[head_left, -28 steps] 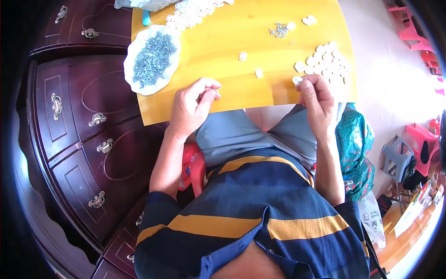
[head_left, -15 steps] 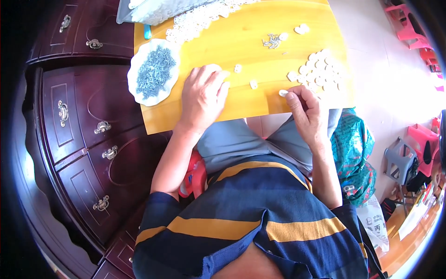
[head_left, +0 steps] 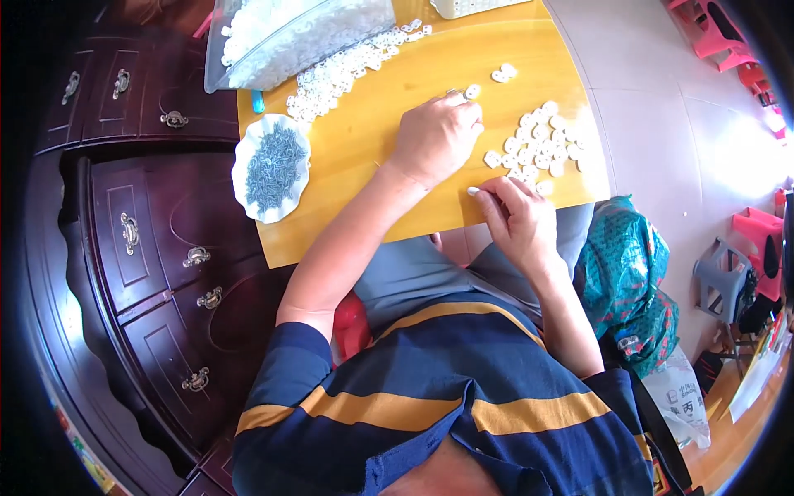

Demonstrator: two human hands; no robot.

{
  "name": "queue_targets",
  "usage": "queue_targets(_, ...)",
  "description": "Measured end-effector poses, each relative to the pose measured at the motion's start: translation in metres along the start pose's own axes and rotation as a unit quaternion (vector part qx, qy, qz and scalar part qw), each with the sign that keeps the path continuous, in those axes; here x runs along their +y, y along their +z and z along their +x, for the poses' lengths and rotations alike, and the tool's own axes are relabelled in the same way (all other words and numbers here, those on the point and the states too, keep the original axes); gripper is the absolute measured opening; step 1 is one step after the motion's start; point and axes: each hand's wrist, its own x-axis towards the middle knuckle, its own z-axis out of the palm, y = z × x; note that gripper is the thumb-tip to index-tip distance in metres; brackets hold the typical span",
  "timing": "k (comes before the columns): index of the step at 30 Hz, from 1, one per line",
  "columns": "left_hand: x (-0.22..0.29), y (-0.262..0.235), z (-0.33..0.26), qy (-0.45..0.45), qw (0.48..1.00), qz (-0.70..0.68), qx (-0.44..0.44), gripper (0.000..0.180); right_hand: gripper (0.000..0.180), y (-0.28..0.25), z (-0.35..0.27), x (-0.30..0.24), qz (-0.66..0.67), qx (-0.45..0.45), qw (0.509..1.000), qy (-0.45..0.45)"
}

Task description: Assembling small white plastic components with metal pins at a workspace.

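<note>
- White part (head_left: 473,191): small piece pinched at the fingertips of the right hand (head_left: 519,219), at the near edge of the table (head_left: 389,190).
- Right hand: fingers curled tight around the part, palm down, just below the pile (head_left: 538,145) of white parts.
- Left hand (head_left: 436,136): reaches across the table, fingers bent, tips touching a lone white piece (head_left: 472,91); whether it grips the piece cannot be told.
- Pile: loose white parts spread on the right of the table, beside both hands.
- Dish (head_left: 271,168): white, filled with small grey metal parts, at the left table edge.
- Tub (head_left: 298,37): clear, holding more white parts, at the far side; some spill beside it.
- Cabinet (head_left: 149,248): dark wood drawers, left of the table.
</note>
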Motion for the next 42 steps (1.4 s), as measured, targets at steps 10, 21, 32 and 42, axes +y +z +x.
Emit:
queue_targets(10, -0.007, 0.013, 0.015, 0.059, 0.996, 0.067, -0.014, 0.013, 0.013, 0.001, 0.004, 0.001, -0.001, 0.006, 1.000, -0.005)
queue_targets(21, -0.007, 0.006, 0.024, 0.059, 0.998, 0.013, -0.015, 0.013, 0.014, -0.004, 0.001, -0.004, 0.015, 0.009, 1.000, 0.012)
queue_targets(32, -0.011, 0.004, 0.023, 0.076, 0.994, 0.070, -0.022, 0.013, 0.015, 0.001, 0.007, -0.010, -0.003, -0.002, 1.000, 0.001)
queue_targets(42, -0.016, -0.074, -0.092, -0.142, 0.941, -0.307, 0.023, 0.005, 0.016, 0.016, 0.020, -0.018, -0.085, -0.008, 0.996, -0.006)
